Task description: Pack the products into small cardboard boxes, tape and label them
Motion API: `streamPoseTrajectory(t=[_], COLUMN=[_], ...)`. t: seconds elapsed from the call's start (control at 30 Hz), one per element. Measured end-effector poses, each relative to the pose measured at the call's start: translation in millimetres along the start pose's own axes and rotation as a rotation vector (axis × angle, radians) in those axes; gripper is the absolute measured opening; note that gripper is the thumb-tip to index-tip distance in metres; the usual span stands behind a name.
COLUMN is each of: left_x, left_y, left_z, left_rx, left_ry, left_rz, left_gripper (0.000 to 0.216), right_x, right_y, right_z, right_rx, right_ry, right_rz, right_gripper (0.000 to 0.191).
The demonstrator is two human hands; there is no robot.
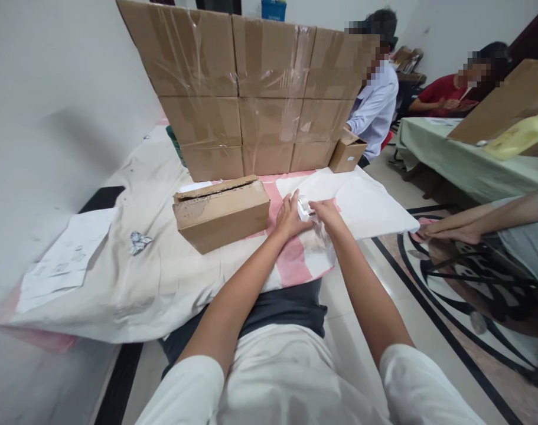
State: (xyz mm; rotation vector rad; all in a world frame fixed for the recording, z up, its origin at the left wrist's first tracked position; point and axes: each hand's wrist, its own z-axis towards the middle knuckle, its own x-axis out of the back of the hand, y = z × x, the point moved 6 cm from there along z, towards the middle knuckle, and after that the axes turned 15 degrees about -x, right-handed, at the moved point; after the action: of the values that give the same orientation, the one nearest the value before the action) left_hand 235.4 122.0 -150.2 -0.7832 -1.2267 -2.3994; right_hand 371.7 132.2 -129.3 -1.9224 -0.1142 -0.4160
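Observation:
Between my two hands is a small white object (304, 208), box-like in shape; its exact kind is too small to make out. My left hand (290, 217) curls around its left side, thumb toward me. From the right, the fingers of my right hand (325, 212) are bent and pressed on its right side. Some clear plastic (315, 241) seems to lie just below my hands on the cloth. Left of my left hand lies a brown cardboard box (224, 215), its top edge showing a dark, torn-looking gap.
A wall of taped cartons (269, 94) rises behind, with a small carton (347, 152) at its right end. Crumpled foil (139, 242) and paper sheets (67, 257) lie left on the cloth-covered table (162, 301). Two people sit beyond; bare legs (476, 227) extend from the right.

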Motion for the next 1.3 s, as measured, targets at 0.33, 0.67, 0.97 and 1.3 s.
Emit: streamPoseTrajectory(t=[0.33,0.67,0.97,1.3], left_x=[3.5,3.6,3.3,30.9], left_y=[3.0,2.7,-0.2,9.1], left_z=[-1.2,-2.4,-0.8,-8.2], left_rx=[0.051,0.023,0.044,-0.004], left_ry=[0.026,0.022,-0.011,0.028], left_rz=[0.031,0.061,0.069,-0.033], left_gripper=[0.119,0.115,0.122,0.092], right_x=[15.2,-1.3,-3.6,2.0], right_y=[28.4,63.0,69.7,47.1], right_z=[-24.1,-12.0,-11.7,-61.6], right_rx=[0.017,-0.148,-0.119,0.279], right_ry=[0.118,-0.004,-0.059,-0.119], right_rz=[-0.009,0.038,0.099,0.27], right_gripper=[0.035,0.03,0.037,0.053])
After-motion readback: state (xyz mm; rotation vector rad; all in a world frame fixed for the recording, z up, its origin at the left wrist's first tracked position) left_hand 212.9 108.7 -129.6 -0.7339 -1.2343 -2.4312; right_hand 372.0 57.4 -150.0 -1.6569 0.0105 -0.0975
